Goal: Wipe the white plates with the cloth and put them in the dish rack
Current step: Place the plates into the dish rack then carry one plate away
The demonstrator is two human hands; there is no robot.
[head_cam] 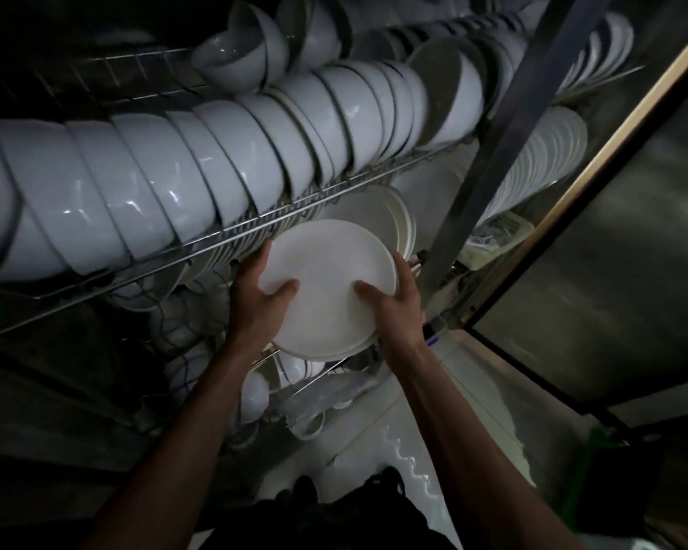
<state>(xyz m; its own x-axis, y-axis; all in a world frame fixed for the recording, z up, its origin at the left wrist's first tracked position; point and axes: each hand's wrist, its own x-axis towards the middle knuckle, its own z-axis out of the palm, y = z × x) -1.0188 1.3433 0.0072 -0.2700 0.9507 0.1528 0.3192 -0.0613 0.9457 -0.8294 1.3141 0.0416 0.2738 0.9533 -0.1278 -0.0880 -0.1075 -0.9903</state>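
Observation:
I hold a small stack of white plates [326, 283] upright between both hands, just below the wire shelf of the dish rack [199, 248]. My left hand [261, 297] grips the stack's left edge with the thumb on the front face. My right hand [394, 299] grips the right edge, thumb also on the face. Behind the stack, more white plates [390, 216] stand on edge in the lower tier of the rack. No cloth is in view.
A long row of white bowls [167, 180] fills the upper rack shelf, with more bowls [247, 49] above. A metal post [489, 152] rises at the right. Stacked plates [541, 168] sit beyond it. Cups and bowls [255, 394] lie on the lowest tier. The floor is pale.

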